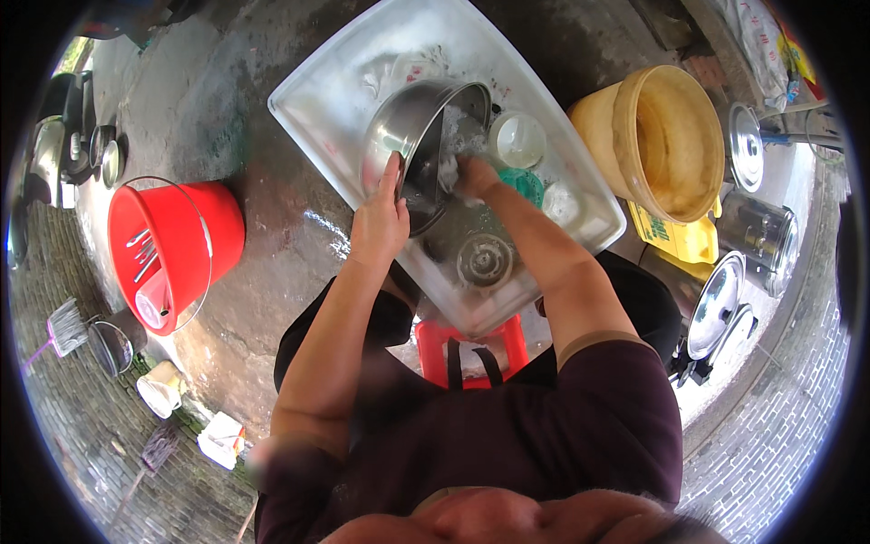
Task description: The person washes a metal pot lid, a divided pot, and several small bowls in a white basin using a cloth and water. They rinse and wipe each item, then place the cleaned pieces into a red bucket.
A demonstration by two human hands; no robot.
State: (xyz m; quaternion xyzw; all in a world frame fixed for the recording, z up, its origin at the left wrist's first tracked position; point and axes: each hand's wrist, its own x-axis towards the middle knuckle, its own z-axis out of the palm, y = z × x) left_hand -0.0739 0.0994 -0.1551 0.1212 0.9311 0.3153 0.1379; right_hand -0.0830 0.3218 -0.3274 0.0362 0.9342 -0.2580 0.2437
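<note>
A large stainless steel bowl (394,129) is tilted on its side inside a translucent plastic tub (326,75) that holds water. My left hand (380,217) grips the bowl's near rim, its index finger laid along the outside. At the bowl's mouth, my right hand (476,178) is closed around a whitish, wet scrubbing item (448,171), partly hidden by suds and fingers. A clear round bowl (518,139) and a green container (523,185) lie just right of that hand. Nearer me in the water is a round clear lid or dish (484,261).
Left of the tub stands a red bucket (224,217) with utensils inside. A yellowish plastic bucket (605,136) is at the tub's right, above a yellow jug (686,241). Metal pot lids (715,306) lean farther right. A red stool (428,353) is between my legs.
</note>
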